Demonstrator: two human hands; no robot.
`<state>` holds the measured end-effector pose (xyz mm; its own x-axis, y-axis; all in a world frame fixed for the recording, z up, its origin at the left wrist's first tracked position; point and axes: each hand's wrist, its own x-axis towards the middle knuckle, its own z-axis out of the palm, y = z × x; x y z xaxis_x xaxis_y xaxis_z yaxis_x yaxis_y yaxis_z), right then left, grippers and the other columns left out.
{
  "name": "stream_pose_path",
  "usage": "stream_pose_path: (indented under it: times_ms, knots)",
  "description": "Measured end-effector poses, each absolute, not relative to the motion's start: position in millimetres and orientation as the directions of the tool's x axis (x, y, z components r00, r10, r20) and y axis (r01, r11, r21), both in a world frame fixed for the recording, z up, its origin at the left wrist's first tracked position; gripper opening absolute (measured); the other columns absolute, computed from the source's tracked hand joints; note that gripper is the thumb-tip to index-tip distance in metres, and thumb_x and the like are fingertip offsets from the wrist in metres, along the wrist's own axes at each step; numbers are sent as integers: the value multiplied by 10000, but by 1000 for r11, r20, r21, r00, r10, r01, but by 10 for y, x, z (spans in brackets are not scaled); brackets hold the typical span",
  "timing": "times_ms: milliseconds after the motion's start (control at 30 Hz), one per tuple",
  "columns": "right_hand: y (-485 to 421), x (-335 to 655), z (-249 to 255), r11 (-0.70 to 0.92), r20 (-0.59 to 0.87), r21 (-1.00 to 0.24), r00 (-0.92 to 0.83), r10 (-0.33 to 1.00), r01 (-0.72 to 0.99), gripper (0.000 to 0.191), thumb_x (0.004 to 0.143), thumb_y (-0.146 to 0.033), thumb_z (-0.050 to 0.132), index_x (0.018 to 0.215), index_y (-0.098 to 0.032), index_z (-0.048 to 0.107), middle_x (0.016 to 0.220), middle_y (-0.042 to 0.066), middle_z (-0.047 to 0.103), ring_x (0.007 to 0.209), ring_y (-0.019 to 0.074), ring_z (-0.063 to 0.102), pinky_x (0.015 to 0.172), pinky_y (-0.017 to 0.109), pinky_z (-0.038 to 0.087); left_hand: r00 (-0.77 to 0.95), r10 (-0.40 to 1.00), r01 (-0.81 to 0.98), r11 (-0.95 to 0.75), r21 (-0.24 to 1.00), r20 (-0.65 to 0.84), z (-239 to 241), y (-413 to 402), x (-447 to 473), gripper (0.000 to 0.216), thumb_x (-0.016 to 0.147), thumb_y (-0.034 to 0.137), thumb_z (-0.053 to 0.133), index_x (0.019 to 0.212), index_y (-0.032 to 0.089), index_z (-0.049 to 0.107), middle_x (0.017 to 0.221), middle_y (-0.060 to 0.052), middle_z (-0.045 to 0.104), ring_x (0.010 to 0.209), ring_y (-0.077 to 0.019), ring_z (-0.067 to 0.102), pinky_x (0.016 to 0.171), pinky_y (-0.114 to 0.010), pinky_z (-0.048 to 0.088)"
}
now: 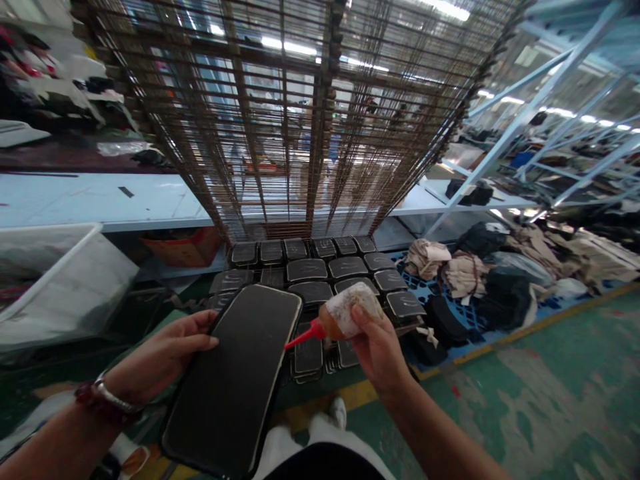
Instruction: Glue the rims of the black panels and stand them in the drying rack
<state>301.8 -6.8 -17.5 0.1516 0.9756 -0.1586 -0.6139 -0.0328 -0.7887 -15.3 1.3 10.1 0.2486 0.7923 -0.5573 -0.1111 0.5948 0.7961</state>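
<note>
A large black rounded panel [235, 380] with a pale line along its edge is tilted in front of me. My left hand [173, 350] pinches its left edge between thumb and fingers. In my right hand [377, 343] lies a glue bottle [350, 310] with a whitish, stained label and amber contents. Its red nozzle [306, 335] points left, and the tip meets or nearly meets the panel's right edge. Beyond the panel, several smaller black pieces [307, 269] with pale outlines and chalk-like marks lie in rows on the rack.
A raised stack of wire racks [310, 120] leans up behind the pieces. To the left stands a white bin [65, 280] beside a light-blue bench [100, 200]. Bundled beige cloth [465, 273] and black bags lie on a blue pallet [460, 310] at right.
</note>
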Motion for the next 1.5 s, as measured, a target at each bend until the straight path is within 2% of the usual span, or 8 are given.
stream_pose_path:
  times_ms: [333, 500, 800, 1100, 1233, 1333, 1400, 1500]
  knots:
    - [-268, 2928, -150, -52, -144, -802, 109, 984, -595, 441, 666, -344, 871, 1037, -227, 662, 928, 45, 714, 830, 226, 662, 776, 358, 555, 146, 802, -190, 598, 779, -580, 144, -15, -63, 334, 676, 71, 759, 983, 120, 638, 866, -102, 770, 690, -205, 729, 654, -327, 609]
    - [-361, 2907, -122, -79, -101, -810, 7, 995, -581, 463, 691, -333, 848, 1092, -234, 639, 992, 85, 736, 933, 277, 677, 860, 432, 540, 110, 805, -225, 591, 774, -583, 82, -4, -99, 308, 649, 61, 760, 926, 136, 648, 807, -82, 753, 650, -204, 721, 617, -324, 608]
    - [-457, 2919, -92, -109, -88, -844, -65, 994, -525, 525, 613, -316, 872, 1088, -284, 652, 985, 85, 737, 969, 326, 673, 798, 441, 545, -37, 798, -261, 574, 776, -602, 25, 21, -121, 267, 679, -15, 660, 897, 132, 612, 731, -37, 715, 610, -184, 692, 561, -278, 583]
    - [-460, 2902, -171, -63, -49, -843, -40, 998, -534, 508, 660, -299, 856, 1122, -291, 646, 1001, 77, 737, 964, 302, 671, 828, 434, 537, -125, 762, -353, 564, 746, -636, 16, 49, -149, 207, 745, -57, 572, 842, 123, 602, 673, -11, 705, 565, -149, 676, 547, -232, 567]
    - [-483, 2794, -240, -168, -199, -790, -12, 980, -589, 454, 661, -328, 872, 1061, -243, 675, 964, 69, 732, 893, 269, 677, 812, 406, 550, -159, 737, -389, 565, 728, -657, -45, 47, -147, 186, 776, -52, 528, 784, 110, 620, 630, -55, 710, 538, -175, 682, 548, -272, 595]
    - [-375, 2729, -226, -303, -342, -696, -70, 937, -651, 357, 700, -372, 852, 971, -196, 701, 932, 62, 728, 859, 234, 679, 793, 352, 560, -196, 762, -405, 510, 759, -617, -99, 5, -43, 227, 759, -68, 528, 809, 133, 620, 632, -26, 705, 537, -159, 683, 548, -254, 594]
    - [-206, 2717, -170, -269, -326, -686, -46, 944, -676, 337, 712, -365, 847, 959, -190, 699, 931, 49, 723, 849, 213, 676, 779, 324, 562, -182, 788, -399, 488, 776, -589, -127, -40, 83, 238, 743, -56, 563, 857, 142, 630, 667, -23, 718, 553, -163, 692, 538, -254, 592]
    - [119, 2720, -87, -85, -177, -762, 80, 981, -641, 379, 681, -311, 872, 985, -208, 670, 934, 15, 709, 837, 181, 662, 766, 290, 550, -90, 808, -385, 510, 769, -582, -143, -99, 302, 252, 722, -20, 619, 916, 137, 658, 746, -57, 751, 606, -188, 715, 561, -281, 602]
